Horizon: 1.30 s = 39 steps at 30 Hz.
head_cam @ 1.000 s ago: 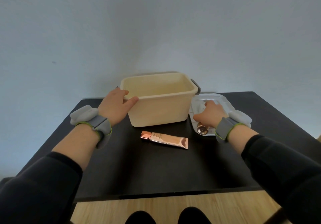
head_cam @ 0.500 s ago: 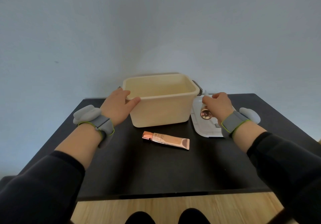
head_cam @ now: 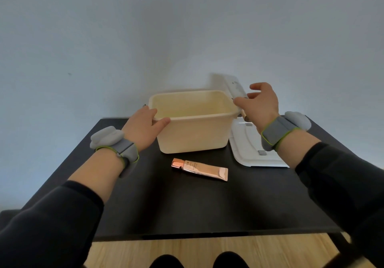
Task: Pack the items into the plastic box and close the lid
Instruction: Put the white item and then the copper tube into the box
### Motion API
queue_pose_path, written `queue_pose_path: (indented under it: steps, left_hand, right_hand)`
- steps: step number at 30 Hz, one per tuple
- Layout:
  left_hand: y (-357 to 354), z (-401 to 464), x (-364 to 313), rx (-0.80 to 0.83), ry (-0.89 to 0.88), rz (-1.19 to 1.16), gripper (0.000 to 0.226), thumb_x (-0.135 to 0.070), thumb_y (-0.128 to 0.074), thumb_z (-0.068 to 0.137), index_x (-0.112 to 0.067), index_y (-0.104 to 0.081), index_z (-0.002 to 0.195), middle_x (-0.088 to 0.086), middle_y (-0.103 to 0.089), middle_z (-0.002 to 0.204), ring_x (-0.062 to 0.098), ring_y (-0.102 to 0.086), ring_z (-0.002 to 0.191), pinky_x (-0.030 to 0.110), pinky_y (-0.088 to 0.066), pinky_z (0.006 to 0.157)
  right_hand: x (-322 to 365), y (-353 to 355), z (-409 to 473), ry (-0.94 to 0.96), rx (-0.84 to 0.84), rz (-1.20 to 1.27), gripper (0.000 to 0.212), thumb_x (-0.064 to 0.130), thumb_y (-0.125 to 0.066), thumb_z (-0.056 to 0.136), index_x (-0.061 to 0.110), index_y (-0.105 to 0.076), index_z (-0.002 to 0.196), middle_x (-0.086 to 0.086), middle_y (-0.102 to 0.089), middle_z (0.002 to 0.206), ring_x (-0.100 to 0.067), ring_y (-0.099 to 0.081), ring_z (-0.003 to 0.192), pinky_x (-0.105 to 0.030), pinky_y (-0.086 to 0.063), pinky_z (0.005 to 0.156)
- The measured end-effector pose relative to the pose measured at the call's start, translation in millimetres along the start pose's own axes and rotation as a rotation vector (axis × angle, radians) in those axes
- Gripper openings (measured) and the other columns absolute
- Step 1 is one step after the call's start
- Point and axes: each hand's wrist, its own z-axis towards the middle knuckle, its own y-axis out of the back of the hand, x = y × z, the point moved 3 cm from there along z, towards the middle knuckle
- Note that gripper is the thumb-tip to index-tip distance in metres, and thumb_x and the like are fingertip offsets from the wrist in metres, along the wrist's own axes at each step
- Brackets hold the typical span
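Note:
A cream plastic box [head_cam: 193, 134] stands open at the back of the black table [head_cam: 187, 205]. My left hand [head_cam: 143, 126] grips its left rim, thumb over the edge. My right hand [head_cam: 259, 103] is raised at the box's right rim and holds a white tube [head_cam: 235, 87] that sticks up and back; its copper cap peeks out under the palm. The white lid [head_cam: 249, 143] lies flat on the table to the right of the box, partly under my right wrist. A rose-gold tube [head_cam: 199, 169] lies on the table in front of the box.
A pale wall rises right behind the table. The table's front edge runs below my forearms, with wooden floor beyond it. Grey bands with green edging sit on both wrists.
My right hand has lifted the white tube off the lid and carried it up and left to the box's right rim. My left hand has stayed on the left rim.

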Motion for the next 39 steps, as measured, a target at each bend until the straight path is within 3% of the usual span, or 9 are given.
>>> queue_pose_path:
  steps: [4,7,13,20,25,29,32,35,39]
  left_hand:
    - [0.2,1.6,2.0,-0.01,-0.023,0.005,0.044,-0.042,-0.042,0.093,0.0,-0.052,0.085,0.012,-0.047,0.089,0.029,-0.047,0.083,0.033,-0.032,0.072]
    - [-0.1,1.9,2.7,-0.014,-0.035,0.001,0.04,-0.041,-0.042,0.093,-0.005,-0.045,0.076,0.01,-0.044,0.086,0.026,-0.043,0.079,0.031,-0.028,0.07]
    - [-1.7,3.3,3.5,-0.029,-0.037,-0.004,0.05,-0.043,-0.042,0.093,0.003,-0.056,0.108,0.016,-0.053,0.103,0.032,-0.05,0.099,0.038,-0.038,0.084]
    - [-4.4,5.1,6.5,-0.022,-0.059,-0.003,0.04,-0.042,-0.042,0.092,-0.005,-0.052,0.086,0.008,-0.045,0.089,0.029,-0.048,0.09,0.032,-0.031,0.074]
    - [-4.4,6.5,6.9,-0.033,-0.071,-0.009,0.04,-0.043,-0.042,0.092,-0.004,-0.052,0.086,0.008,-0.045,0.089,0.025,-0.044,0.085,0.031,-0.03,0.074]
    - [-5.4,6.0,9.4,-0.038,-0.081,-0.011,0.045,-0.043,-0.041,0.092,-0.001,-0.056,0.096,0.009,-0.048,0.093,0.027,-0.048,0.09,0.031,-0.032,0.075]
    - [-6.4,6.8,9.8,-0.05,-0.086,-0.016,0.046,-0.044,-0.041,0.092,-0.001,-0.056,0.098,0.011,-0.05,0.096,0.03,-0.05,0.095,0.033,-0.034,0.076]
    - [-7.0,8.4,9.5,-0.052,-0.09,-0.015,0.053,-0.044,-0.041,0.092,0.002,-0.056,0.112,0.015,-0.055,0.105,0.029,-0.051,0.099,0.036,-0.038,0.084]
    - [-6.2,9.8,10.5,-0.047,-0.097,-0.007,0.049,-0.045,-0.041,0.091,-0.001,-0.058,0.101,0.012,-0.054,0.097,0.029,-0.051,0.094,0.035,-0.037,0.078]
  right_hand:
    - [19.9,-11.9,-5.6,0.136,0.108,-0.137,0.054,0.014,-0.07,0.073,0.017,-0.054,0.124,-0.004,-0.063,0.109,-0.022,-0.065,0.095,-0.039,-0.059,0.076]
    - [29.5,-22.2,-12.1,0.239,0.165,-0.278,0.047,0.015,-0.071,0.073,0.017,-0.06,0.118,-0.003,-0.066,0.114,-0.019,-0.064,0.102,-0.033,-0.053,0.089]
    - [36.9,-33.2,-17.5,0.308,0.141,-0.449,0.032,0.023,-0.077,0.069,0.013,-0.067,0.098,-0.012,-0.059,0.11,-0.024,-0.06,0.098,-0.032,-0.051,0.083]
    - [28.9,-35.1,-12.7,0.256,0.116,-0.346,0.036,0.026,-0.079,0.067,0.012,-0.064,0.097,-0.002,-0.06,0.096,-0.016,-0.056,0.087,-0.031,-0.05,0.082]
    - [28.2,-37.1,-5.9,0.235,0.113,-0.284,0.029,0.027,-0.079,0.067,0.014,-0.061,0.085,0.008,-0.051,0.073,-0.011,-0.051,0.072,-0.021,-0.042,0.062]
    - [24.1,-43.5,-5.4,0.23,0.15,-0.3,0.036,0.029,-0.076,0.073,0.008,-0.067,0.1,-0.001,-0.063,0.097,-0.016,-0.06,0.099,-0.029,-0.049,0.086]
    - [22.0,-43.1,-5.8,0.203,0.15,-0.295,0.039,0.032,-0.073,0.077,0.009,-0.066,0.108,-0.006,-0.065,0.113,-0.017,-0.059,0.109,-0.03,-0.047,0.093]
    - [23.0,-40.7,-5.6,0.203,0.139,-0.356,0.038,0.032,-0.071,0.079,0.011,-0.066,0.11,-0.004,-0.063,0.107,-0.019,-0.059,0.108,-0.028,-0.045,0.09]
    - [27.3,-42.5,-8.4,0.239,0.121,-0.391,0.035,0.029,-0.073,0.076,0.009,-0.065,0.105,-0.004,-0.06,0.099,-0.021,-0.06,0.103,-0.032,-0.048,0.088]
